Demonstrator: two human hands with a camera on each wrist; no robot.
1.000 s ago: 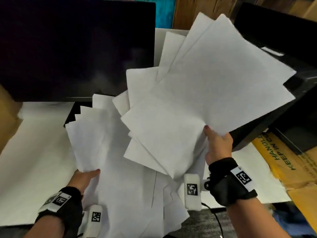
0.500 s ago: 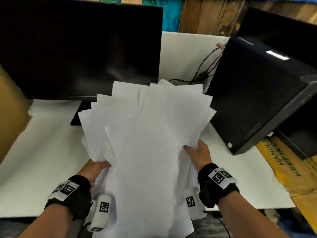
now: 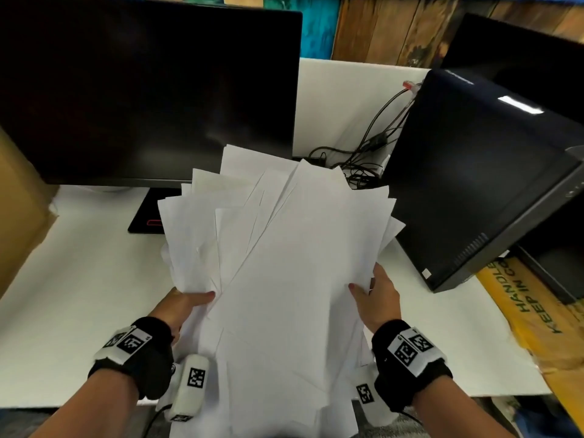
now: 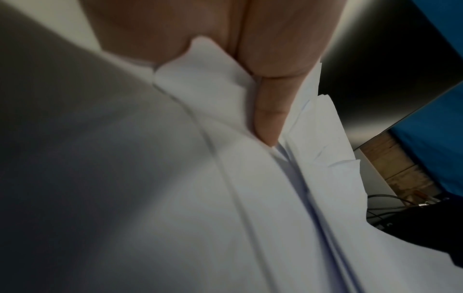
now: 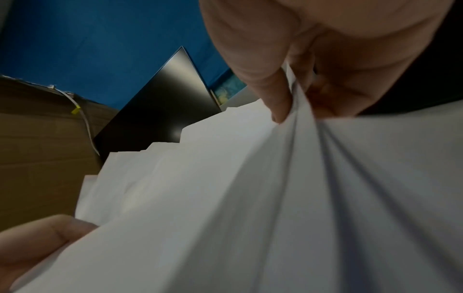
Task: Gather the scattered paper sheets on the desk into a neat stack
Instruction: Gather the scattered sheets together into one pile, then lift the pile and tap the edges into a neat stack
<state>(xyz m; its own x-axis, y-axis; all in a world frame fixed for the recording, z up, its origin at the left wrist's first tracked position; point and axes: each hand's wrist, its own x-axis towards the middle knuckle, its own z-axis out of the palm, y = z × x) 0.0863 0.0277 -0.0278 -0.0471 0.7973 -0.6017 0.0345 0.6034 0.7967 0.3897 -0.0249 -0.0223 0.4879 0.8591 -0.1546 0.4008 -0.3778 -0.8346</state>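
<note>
A loose, uneven bundle of white paper sheets (image 3: 284,279) is held between both hands above the white desk (image 3: 79,295), its far corners fanned out at different angles. My left hand (image 3: 186,303) grips the bundle's left edge, thumb on top; in the left wrist view the fingers (image 4: 270,103) press into the paper sheets (image 4: 225,198). My right hand (image 3: 376,295) pinches the right edge, and the right wrist view shows the fingers (image 5: 273,95) clamped on the bunched paper sheets (image 5: 250,198). The near end of the bundle hangs past the desk's front edge.
A dark monitor (image 3: 142,90) stands at the back left, its black base (image 3: 145,216) partly under the sheets. A black computer tower (image 3: 480,178) lies at the right with cables (image 3: 363,153) behind the paper. Cardboard (image 3: 19,210) flanks the left, a printed box (image 3: 531,311) the right.
The raised, fanned sheets in my right hand came down and left onto those in my left hand. Both hands now hold one merged bundle, and they have moved closer together.
</note>
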